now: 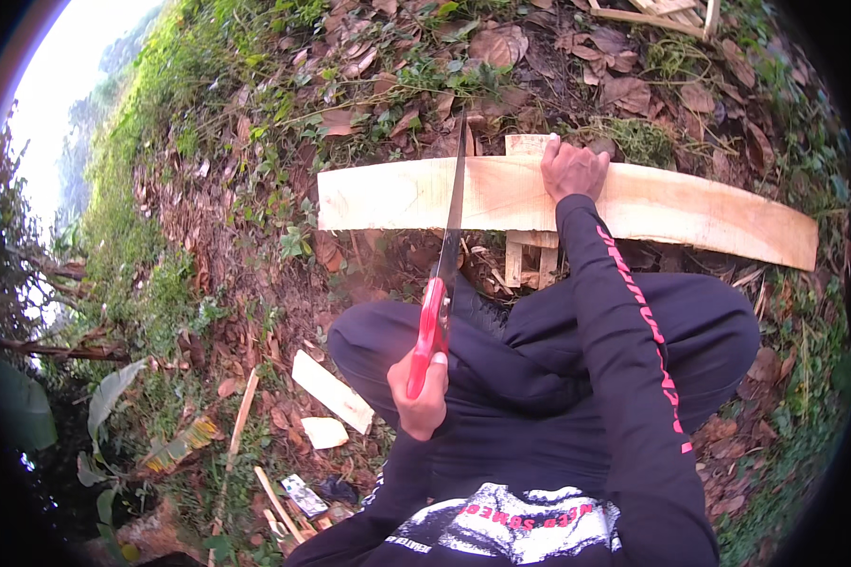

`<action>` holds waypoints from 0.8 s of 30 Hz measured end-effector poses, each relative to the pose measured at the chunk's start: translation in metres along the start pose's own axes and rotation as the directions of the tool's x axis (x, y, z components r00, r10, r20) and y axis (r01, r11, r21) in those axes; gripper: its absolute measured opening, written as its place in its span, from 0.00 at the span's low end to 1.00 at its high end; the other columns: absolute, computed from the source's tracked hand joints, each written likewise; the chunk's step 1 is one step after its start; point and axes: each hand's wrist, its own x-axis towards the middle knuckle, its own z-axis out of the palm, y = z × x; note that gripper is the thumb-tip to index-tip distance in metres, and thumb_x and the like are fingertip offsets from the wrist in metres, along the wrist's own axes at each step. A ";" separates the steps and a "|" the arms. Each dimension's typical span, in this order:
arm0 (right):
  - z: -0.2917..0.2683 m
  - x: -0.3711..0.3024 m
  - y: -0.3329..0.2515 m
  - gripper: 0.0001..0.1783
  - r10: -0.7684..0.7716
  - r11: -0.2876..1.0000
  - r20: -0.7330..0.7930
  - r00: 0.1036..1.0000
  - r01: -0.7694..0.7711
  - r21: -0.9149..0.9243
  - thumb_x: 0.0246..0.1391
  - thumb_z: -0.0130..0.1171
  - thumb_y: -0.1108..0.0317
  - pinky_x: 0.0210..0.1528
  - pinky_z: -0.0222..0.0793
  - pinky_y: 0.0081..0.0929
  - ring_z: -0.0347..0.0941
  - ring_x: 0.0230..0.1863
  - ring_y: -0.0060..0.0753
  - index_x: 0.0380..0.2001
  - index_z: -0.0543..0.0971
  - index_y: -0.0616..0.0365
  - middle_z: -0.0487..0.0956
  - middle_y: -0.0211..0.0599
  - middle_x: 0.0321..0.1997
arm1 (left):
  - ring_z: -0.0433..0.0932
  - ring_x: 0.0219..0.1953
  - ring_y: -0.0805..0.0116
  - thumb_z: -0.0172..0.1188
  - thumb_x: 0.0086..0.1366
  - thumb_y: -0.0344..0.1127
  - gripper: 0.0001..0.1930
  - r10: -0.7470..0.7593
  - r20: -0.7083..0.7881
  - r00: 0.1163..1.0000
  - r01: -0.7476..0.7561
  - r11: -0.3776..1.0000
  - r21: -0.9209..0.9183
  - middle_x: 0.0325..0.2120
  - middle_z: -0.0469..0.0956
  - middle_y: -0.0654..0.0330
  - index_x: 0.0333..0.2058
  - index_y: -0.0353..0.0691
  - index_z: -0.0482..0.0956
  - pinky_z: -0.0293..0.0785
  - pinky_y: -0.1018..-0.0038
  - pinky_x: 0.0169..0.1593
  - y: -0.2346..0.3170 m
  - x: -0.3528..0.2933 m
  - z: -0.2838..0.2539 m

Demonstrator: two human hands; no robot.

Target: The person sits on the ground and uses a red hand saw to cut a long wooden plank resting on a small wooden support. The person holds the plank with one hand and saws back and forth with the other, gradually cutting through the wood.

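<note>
The left hand (424,412) grips the red-handled saw (433,307), while the right hand (575,172) clasps the pale board (638,203) (likely stiff, fairly light, best held by its edges), which lies across a wooden support (528,145).

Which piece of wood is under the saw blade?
The long pale plank held down by the right hand; the blade crosses it. The shorter offcuts lie apart, lower left.

A long, pale wooden plank (388,194) is crossed edge to edge, left of middle, by a red-handled saw (444,260).
</note>
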 end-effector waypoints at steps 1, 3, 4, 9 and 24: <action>0.000 0.002 0.003 0.29 0.004 1.000 -0.005 1.000 -0.004 0.008 0.61 0.40 0.52 0.48 0.59 0.40 0.77 0.28 0.44 0.17 0.83 0.55 0.80 0.46 0.22 | 0.60 0.17 0.84 0.54 0.62 0.29 0.06 -0.030 -0.008 1.000 0.030 0.999 -0.030 0.14 0.65 0.74 0.31 0.30 0.76 0.55 0.80 0.20 -0.001 0.004 0.004; -0.004 0.003 0.004 0.29 0.012 0.999 0.013 1.000 -0.012 0.032 0.61 0.40 0.51 0.48 0.59 0.40 0.77 0.28 0.44 0.17 0.83 0.55 0.80 0.46 0.22 | 0.60 0.15 0.85 0.54 0.63 0.29 0.09 0.096 -0.009 0.995 -0.097 0.995 -0.001 0.13 0.64 0.72 0.23 0.35 0.71 0.52 0.81 0.19 -0.023 0.063 0.037; -0.006 0.004 0.004 0.29 0.015 0.999 0.029 0.999 -0.017 0.041 0.61 0.40 0.51 0.48 0.59 0.40 0.77 0.28 0.44 0.17 0.83 0.55 0.80 0.46 0.22 | 0.60 0.14 0.84 0.54 0.63 0.29 0.09 0.083 -0.018 0.996 -0.084 0.995 -0.047 0.12 0.64 0.72 0.23 0.36 0.70 0.53 0.81 0.19 -0.028 0.078 0.046; -0.001 0.010 0.023 0.30 0.042 0.999 0.030 0.999 -0.042 0.003 0.62 0.39 0.52 0.49 0.58 0.41 0.78 0.29 0.41 0.17 0.83 0.56 0.81 0.44 0.22 | 0.59 0.14 0.85 0.53 0.63 0.29 0.06 0.009 0.010 1.000 -0.009 1.000 -0.027 0.13 0.65 0.72 0.30 0.32 0.76 0.51 0.83 0.18 -0.007 0.003 0.022; -0.011 0.001 0.011 0.33 0.034 0.998 0.044 0.998 -0.036 0.045 0.64 0.36 0.48 0.56 0.57 0.45 0.78 0.29 0.44 0.17 0.83 0.54 0.81 0.44 0.22 | 0.59 0.15 0.87 0.53 0.61 0.27 0.14 -0.020 -0.013 1.000 0.020 1.000 0.015 0.15 0.64 0.73 0.45 0.28 0.76 0.51 0.85 0.19 0.005 -0.049 -0.009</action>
